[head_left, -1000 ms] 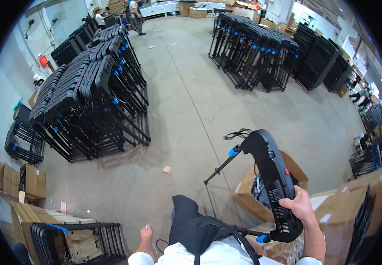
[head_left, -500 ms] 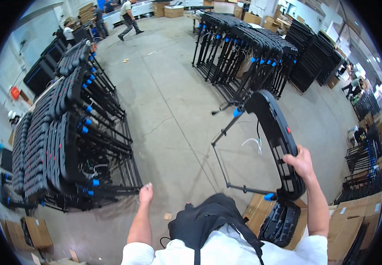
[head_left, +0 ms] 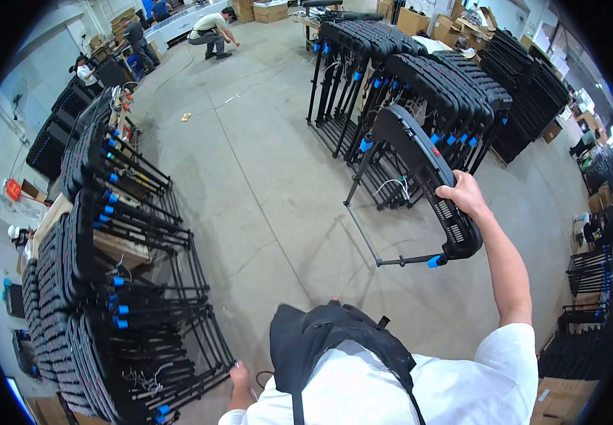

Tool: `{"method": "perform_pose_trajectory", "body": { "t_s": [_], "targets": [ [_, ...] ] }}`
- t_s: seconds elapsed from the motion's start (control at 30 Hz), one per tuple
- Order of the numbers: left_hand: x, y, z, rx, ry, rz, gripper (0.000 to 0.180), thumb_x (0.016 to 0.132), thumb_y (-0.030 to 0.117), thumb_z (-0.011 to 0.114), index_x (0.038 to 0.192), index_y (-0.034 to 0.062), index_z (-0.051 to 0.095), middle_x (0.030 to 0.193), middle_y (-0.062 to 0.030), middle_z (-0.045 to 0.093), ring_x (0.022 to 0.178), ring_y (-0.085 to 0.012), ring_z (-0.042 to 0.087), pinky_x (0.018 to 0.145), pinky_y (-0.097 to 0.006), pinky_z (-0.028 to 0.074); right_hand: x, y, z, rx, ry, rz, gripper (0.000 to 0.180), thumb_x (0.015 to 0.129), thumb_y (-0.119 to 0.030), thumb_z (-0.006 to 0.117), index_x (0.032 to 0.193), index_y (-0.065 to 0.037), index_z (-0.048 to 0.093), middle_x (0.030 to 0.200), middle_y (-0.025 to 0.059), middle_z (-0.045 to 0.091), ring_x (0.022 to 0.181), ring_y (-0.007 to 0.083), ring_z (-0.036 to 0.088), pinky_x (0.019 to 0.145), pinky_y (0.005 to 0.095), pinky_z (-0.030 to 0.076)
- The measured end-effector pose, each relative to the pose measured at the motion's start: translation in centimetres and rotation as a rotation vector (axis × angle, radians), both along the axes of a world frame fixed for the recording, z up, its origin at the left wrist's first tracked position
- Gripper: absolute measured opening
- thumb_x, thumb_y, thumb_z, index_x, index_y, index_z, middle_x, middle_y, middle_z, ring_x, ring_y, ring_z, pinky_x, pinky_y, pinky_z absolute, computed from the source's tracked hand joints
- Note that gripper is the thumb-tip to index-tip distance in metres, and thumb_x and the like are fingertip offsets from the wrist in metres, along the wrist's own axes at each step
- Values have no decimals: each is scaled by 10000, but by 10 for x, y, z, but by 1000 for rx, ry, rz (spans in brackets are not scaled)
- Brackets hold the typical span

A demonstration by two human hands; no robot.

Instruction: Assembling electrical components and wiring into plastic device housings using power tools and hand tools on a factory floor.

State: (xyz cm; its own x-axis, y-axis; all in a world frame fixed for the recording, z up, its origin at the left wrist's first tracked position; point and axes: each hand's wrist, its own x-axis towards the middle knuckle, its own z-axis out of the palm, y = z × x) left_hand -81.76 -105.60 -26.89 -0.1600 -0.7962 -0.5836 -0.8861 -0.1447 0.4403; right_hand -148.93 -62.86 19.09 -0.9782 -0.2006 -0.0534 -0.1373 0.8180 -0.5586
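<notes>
My right hand [head_left: 464,194] grips the edge of a black curved plastic console [head_left: 420,159], thumb on its upper face. The console has a red spot and rows of slots. A thin black U-shaped tube frame [head_left: 363,234] is joined to it, with blue wraps at both joints and a loose white cable [head_left: 393,185]. Console and frame are held out on my right, in front of a group of similar units. My left hand [head_left: 240,377] hangs low at my left, fingers curled with nothing visible in them, beside the tube ends of the left-hand row.
A long row of similar consoles on frames [head_left: 73,248] lines the left. Another group [head_left: 420,60] stands ahead right, with black stacks [head_left: 526,85] behind. One person [head_left: 211,32] crouches far ahead; others work at the far left. A cardboard box [head_left: 561,398] lies at lower right.
I have moved forward; the console in my right hand is now closer to the standing group. My left hand sits lower in view. The far person went from striding to crouching.
</notes>
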Motion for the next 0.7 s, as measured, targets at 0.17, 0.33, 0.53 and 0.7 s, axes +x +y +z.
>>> {"method": "perform_pose_trajectory", "body": {
  "t_s": [0.17, 0.33, 0.53, 0.7],
  "targets": [
    [-100, -47, 5, -170, -298, -462, 251, 980, 243, 590, 880, 29, 675, 743, -208, 715, 801, -417, 738, 742, -529, 575, -184, -52, -28, -87, -42, -3, 446, 698, -298, 799, 976, 40, 713, 849, 137, 732, 798, 227, 706, 789, 372, 547],
    [-330, -207, 5, 21, -146, -141, 574, 1016, 447, 574, 966, -99, 745, 981, -291, 761, 983, -457, 746, 856, -511, 565, -335, -91, -55, -88, -97, -15, 449, 693, -288, 813, 986, 34, 701, 891, 122, 719, 818, 207, 675, 805, 353, 533],
    [-753, -369, 59, -105, 259, -286, 515, 1064, 469, 574, 852, 6, 653, 784, -71, 652, 730, -189, 559, 667, -431, 460, -462, -83, -50, 336, 301, -113, 368, 761, -194, 752, 1058, 22, 732, 1007, 212, 747, 1006, 377, 709, 921, 438, 550],
    [-1034, -368, 225, 358, 872, -189, 418, 1118, 484, 520, 894, 133, 555, 671, 70, 437, 531, -46, 367, 459, -251, 286, -480, -222, -6, 244, 693, -165, 173, 835, -40, 660, 981, -41, 753, 943, 159, 712, 877, 364, 700, 795, 470, 567]
  ]
}}
